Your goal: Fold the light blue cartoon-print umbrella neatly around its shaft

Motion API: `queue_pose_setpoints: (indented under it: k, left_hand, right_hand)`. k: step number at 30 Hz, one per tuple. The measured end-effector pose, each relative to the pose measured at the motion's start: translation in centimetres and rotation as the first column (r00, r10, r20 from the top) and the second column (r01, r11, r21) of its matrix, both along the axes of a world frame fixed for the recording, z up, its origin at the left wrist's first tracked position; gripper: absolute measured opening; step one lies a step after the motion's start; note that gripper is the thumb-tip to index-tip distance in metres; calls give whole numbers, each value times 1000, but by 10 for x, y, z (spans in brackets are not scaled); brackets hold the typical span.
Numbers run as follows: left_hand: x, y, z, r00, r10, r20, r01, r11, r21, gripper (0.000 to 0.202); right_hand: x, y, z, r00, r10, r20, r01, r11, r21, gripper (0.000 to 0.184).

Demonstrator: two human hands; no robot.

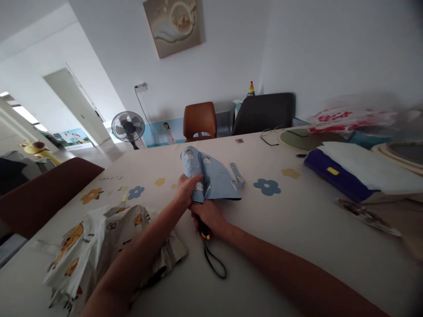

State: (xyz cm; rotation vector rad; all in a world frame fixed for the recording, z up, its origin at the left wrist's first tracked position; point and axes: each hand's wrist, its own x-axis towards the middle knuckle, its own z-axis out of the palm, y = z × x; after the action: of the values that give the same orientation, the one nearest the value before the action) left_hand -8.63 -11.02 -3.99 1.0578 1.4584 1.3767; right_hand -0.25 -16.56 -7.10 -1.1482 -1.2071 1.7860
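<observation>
A light blue folding umbrella (pixel 216 178) with small cartoon prints is in both my hands above the table. Its canopy is partly wrapped, and one loose flap with a strap (pixel 236 174) spreads to the right. My left hand (pixel 187 188) closes round the rolled cloth, thumb on top. Lower down, my right hand (pixel 209 215) grips the umbrella near its black handle, its fingers partly hidden. A black wrist loop (pixel 214 264) hangs from the handle end. Left of my hands lies a second umbrella (pixel 109 237), white with yellow cartoon figures, loosely folded and partly behind my left forearm.
The white table (pixel 264 246) has printed flowers. To the right lie a purple pouch (pixel 337 174), white sheet (pixel 373 169), glasses (pixel 274 134) and a red-printed plastic bag (pixel 353 116). Behind stand a brown chair (pixel 200 119), a dark chair (pixel 264 112) and a fan (pixel 128 127).
</observation>
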Motion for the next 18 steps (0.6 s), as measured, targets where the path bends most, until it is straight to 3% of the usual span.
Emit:
queue_pose_setpoints:
  k: [3,6,9,12,15,18]
  left_hand:
    - [0,-3,2,1000,2,2,-2,999,49,20]
    - [-1,-6,8,1000,8,15,-9,997,77,21]
    - [-5,-7,15,1000,9,-3,-9,995,99,20]
    - [-8,-6,15,1000,8,-5,-8,998,64,18]
    - [-9,-4,10,998,14,65,-12,1000,-28,23]
    - [-10,-2,6,983,-20,180,36,995,-90,27]
  right_hand:
    - [1,1,-1,998,34,-45,-35,999,-27,14]
    - [2,4,-2,979,30,-202,-41,998,-54,6]
    - [7,8,-4,917,33,-399,-58,997,-52,23]
    - [12,10,-5,828,85,-554,-168,981,-101,27]
    - [13,11,-4,795,94,-600,-240,956,-168,42]
    - [11,11,-2,803,66,-593,-235,948,-213,56]
